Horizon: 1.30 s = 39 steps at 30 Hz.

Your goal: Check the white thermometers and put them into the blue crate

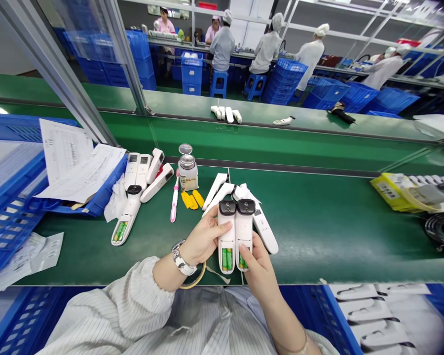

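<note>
Two white handheld infrared thermometers with black heads are held side by side over the bench's front edge. My left hand (204,236) grips the left thermometer (227,239), its thumb across the body. Around the lower part of the right thermometer (244,224) my right hand (258,261) is closed, thumb near the battery bay. Both bays are uncovered and show green batteries. Just behind them more white thermometers (265,229) lie on the green bench (318,231). To the left rests another thermometer (128,214) with its batteries showing, below a small group of them.
A dispenser bottle (188,175), a pink-and-white toothbrush (175,197) and yellow finger cots (192,199) lie left of centre. Blue crates with papers (83,167) stand at left. A yellow box (390,192) sits at right. A blue crate of thermometers (340,320) is below the edge.
</note>
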Each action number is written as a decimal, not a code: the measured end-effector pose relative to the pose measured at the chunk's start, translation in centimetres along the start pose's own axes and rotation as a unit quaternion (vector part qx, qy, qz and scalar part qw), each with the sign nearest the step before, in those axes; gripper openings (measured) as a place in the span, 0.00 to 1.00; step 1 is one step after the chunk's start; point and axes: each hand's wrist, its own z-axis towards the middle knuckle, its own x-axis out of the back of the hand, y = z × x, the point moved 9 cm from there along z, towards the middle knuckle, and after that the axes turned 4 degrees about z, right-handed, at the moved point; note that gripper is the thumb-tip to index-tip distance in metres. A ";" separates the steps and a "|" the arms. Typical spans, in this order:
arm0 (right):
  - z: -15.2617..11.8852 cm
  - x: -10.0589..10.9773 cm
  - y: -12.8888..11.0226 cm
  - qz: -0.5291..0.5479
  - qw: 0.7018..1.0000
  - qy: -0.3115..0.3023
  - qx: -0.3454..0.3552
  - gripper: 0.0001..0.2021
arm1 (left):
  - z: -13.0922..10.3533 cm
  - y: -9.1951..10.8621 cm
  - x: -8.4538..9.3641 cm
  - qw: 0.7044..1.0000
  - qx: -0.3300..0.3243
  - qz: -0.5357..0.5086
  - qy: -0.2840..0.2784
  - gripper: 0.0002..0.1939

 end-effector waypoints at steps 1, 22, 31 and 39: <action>0.0 0.0 0.0 0.001 1.000 0.001 0.001 0.17 | 0.0 0.0 0.0 1.000 -0.002 0.000 0.000 0.15; -0.5 1.4 0.6 0.071 0.994 0.075 -0.027 0.19 | -0.1 -0.9 1.7 0.990 0.073 -0.064 0.099 0.23; -0.5 -0.4 0.2 0.050 0.999 -0.019 -0.006 0.22 | -0.1 0.1 1.7 0.994 0.032 -0.037 0.101 0.22; -0.5 -0.1 0.7 0.073 0.997 0.000 -0.033 0.21 | 0.4 0.2 1.6 0.996 0.014 -0.023 0.082 0.14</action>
